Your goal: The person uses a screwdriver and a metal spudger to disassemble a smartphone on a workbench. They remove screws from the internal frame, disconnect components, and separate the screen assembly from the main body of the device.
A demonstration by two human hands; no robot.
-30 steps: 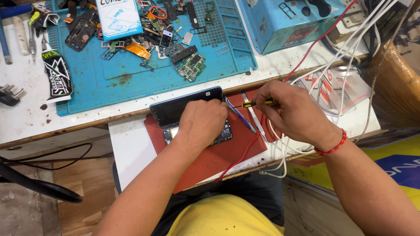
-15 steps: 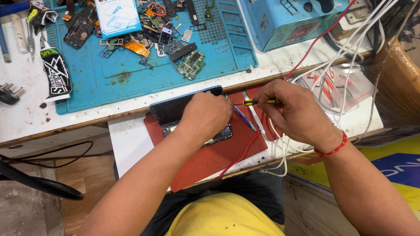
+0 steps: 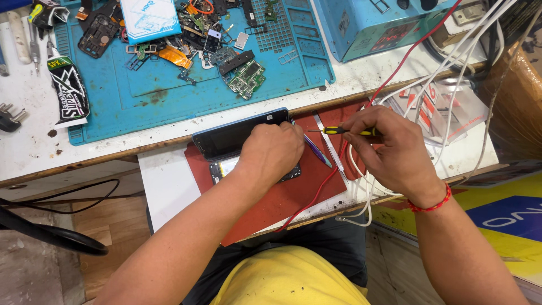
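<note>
Two hands meet over an opened smartphone (image 3: 240,144) that lies on a dark red work mat (image 3: 282,195) on the pull-out shelf (image 3: 166,186) just below the white bench (image 3: 350,76). The left hand (image 3: 271,151) presses down on the phone with fingers curled over its right end, so that part is hidden; I judge it to be steadying the phone rather than lifting it. The right hand (image 3: 389,149) pinches a small yellow-and-black screwdriver (image 3: 341,131) between thumb and fingertips, shaft pointing left toward the phone's end, tip just beside the left hand. Judging by how things lie, the phone is already opened: a dark glossy panel stands along the far edge, and a lower section with pale inner parts shows beneath the wrist. Whether screws remain cannot be told, since the hand covers that corner. A blue-handled tool (image 3: 316,151) lies on the mat between the hands, with a red wire (image 3: 316,195) crossing it. Up on the bench, a blue silicone repair mat (image 3: 141,99) holds a green circuit board (image 3: 247,78) and scattered phone parts, well apart from the work.
</note>
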